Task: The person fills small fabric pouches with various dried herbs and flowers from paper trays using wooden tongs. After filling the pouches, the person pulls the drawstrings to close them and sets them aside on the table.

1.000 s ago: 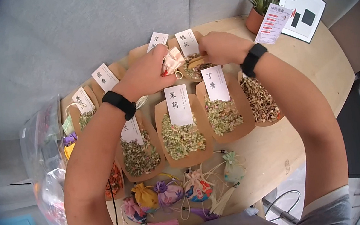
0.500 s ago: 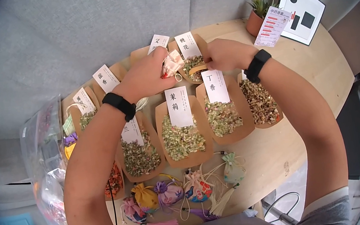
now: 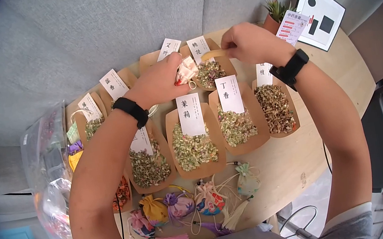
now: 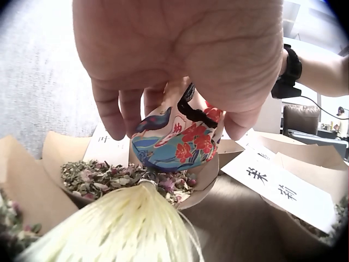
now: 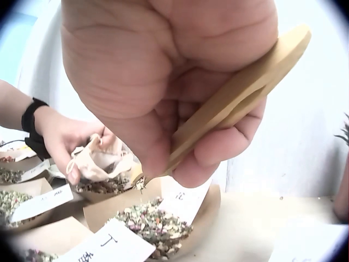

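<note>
My left hand (image 3: 158, 79) holds a small cloth drawstring pouch (image 4: 177, 139) by its upper part. Blue waves and red flowers are printed on the pouch, and a pale yellow tassel (image 4: 131, 224) hangs below. In the right wrist view the pouch's gathered mouth gapes. Between thumb and fingers, my right hand (image 3: 252, 45) pinches wooden tongs (image 5: 218, 112), whose tips carry a little dried plant bits (image 5: 140, 183) close to the pouch. Under the tongs stands a brown paper tray (image 3: 228, 64) of dried petals with a white name card (image 3: 198, 46).
More brown trays of dried herbs stand in rows, among them the jasmine-card tray (image 3: 170, 137). Along the near edge lie several finished pouches, such as a yellow pouch (image 3: 154, 211). A clear plastic bag (image 3: 46, 175) is at left; a potted plant (image 3: 276, 9) and framed picture (image 3: 321, 8) stand back right.
My right hand has lifted the tongs up out of the petals and turned, so they now lie level above the tray. My left hand with the pouch has stayed nearly in place.
</note>
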The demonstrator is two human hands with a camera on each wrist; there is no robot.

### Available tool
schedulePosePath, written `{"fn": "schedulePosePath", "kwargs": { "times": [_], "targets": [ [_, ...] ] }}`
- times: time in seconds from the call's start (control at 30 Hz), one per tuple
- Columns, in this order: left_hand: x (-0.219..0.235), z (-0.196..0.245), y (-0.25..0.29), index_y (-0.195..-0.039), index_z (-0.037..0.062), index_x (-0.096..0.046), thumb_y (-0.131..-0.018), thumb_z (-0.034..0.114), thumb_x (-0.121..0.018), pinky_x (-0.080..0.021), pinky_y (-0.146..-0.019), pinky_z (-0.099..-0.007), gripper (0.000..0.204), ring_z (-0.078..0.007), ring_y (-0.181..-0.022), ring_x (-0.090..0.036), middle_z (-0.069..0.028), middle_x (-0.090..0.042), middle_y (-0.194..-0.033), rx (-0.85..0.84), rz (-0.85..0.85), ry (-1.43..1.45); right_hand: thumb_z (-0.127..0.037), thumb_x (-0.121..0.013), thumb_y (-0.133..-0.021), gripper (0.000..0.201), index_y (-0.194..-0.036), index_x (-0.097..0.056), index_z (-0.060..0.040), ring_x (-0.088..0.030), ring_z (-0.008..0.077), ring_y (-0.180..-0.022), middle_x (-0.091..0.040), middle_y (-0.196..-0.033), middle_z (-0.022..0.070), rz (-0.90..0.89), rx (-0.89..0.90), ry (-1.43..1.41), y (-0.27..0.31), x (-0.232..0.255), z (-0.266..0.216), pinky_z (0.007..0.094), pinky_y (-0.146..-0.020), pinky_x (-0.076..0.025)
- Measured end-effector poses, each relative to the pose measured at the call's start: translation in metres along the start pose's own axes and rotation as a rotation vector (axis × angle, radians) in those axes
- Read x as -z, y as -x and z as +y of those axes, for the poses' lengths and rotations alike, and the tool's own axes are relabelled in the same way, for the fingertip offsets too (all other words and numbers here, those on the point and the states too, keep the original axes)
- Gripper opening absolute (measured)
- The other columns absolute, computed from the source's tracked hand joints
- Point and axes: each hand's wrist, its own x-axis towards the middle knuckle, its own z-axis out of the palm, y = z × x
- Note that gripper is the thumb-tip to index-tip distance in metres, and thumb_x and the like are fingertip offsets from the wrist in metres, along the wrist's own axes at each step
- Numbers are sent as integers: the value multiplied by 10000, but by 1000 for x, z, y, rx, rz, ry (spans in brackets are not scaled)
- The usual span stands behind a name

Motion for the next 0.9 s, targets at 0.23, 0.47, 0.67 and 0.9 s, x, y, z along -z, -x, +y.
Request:
{"fn": "schedulePosePath", "kwargs": {
  "times": [0.23, 0.47, 0.67, 0.9],
  "targets": [
    [0, 3, 1, -1247, -12, -474, -806, 280, -781, -500, -732, -402, 612, -312, -869, -666, -186, -652, -961, 29, -2, 24, -111, -687, -830, 201, -972, -738, 22, -683, 342, -756, -708, -825, 204, -67, -12, -28, -13, 8, -16, 412, -712, -529],
    [0, -3, 2, -1273, -25, -456, -826, 292, -778, -502, -746, -392, 636, -292, -853, -652, -182, -642, -983, 38, -2, -2, -74, -650, -812, 172, -938, -733, 10, -690, 379, -809, -705, -832, 216, 19, 46, 110, -29, -60, -2, 458, -741, -539],
    [0, -8, 4, -1276, -35, -453, -830, 293, -774, -503, -741, -384, 640, -273, -837, -646, -178, -636, -970, 21, 0, -7, -76, -625, -775, 172, -866, -735, 21, -688, 400, -816, -685, -804, 254, -256, -92, 178, -20, -32, 10, 458, -738, -533],
    [3, -3, 7, -1264, -31, -455, -833, 294, -774, -506, -754, -381, 627, -277, -862, -656, -184, -641, -986, 33, -16, -14, -83, -624, -778, 193, -891, -750, 11, -679, 386, -793, -697, -848, 245, -259, -91, -11, -17, -47, 13, 442, -732, -526]
  ]
}}
